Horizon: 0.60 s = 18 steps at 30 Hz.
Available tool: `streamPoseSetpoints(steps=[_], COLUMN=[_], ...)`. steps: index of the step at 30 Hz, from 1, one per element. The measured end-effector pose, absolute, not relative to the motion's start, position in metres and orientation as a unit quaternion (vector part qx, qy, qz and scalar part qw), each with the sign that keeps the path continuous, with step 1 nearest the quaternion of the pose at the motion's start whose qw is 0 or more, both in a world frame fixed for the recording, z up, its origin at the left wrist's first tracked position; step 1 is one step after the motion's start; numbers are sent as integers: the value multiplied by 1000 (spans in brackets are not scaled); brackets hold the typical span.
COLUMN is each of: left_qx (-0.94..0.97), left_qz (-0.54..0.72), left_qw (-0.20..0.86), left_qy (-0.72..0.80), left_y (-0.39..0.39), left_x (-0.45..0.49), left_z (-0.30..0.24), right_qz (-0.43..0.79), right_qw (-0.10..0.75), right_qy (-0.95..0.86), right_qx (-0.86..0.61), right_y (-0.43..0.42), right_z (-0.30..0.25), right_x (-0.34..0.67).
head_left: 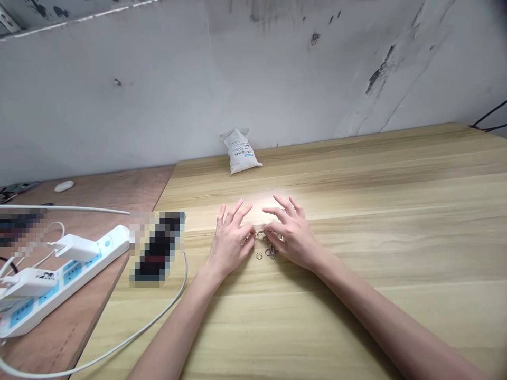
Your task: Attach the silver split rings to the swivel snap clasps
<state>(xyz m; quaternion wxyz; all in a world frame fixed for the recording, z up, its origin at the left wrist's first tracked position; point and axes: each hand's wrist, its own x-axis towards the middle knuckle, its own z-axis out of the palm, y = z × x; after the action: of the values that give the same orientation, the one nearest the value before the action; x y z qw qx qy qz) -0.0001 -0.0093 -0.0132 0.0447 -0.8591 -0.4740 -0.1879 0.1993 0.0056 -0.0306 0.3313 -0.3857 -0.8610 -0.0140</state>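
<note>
My left hand point(232, 237) is closed in a pinch, thumb against index finger, its other fingers spread. Opposite it, my right hand point(295, 232) pinches with thumb and index finger too, the rest of its fingers raised. A small metal keychain piece point(259, 233) spans the gap between the two pinches; its ends are hidden by my fingertips. Just below lies a loose metal ring point(259, 256) on the table. Several metal rings and clasps point(271, 251) form a small heap under my right hand, which partly covers them.
A white printed plastic pouch point(242, 153) stands at the back by the wall. To the left are a white power strip point(71, 279) with chargers, a blurred-out phone-like object point(158, 248) and a looping white cable point(174, 298). The wooden table point(396, 211) stretches rightward.
</note>
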Motion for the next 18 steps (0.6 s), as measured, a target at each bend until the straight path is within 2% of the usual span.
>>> streamPoseSetpoints(steps=[8,18], left_qx=[-858,-855], left_qz=[-194,-200], left_qw=[39,30], left_qy=[-474,-477], left_y=[-9,-9], left_x=[0,1], left_z=[-13,-11], right_qz=[-87,-93], right_qw=[274,263], right_qy=[-886,-892], right_qx=[-364,-356], right_y=[-2,1], right_z=[-17,-21], right_x=[192,194])
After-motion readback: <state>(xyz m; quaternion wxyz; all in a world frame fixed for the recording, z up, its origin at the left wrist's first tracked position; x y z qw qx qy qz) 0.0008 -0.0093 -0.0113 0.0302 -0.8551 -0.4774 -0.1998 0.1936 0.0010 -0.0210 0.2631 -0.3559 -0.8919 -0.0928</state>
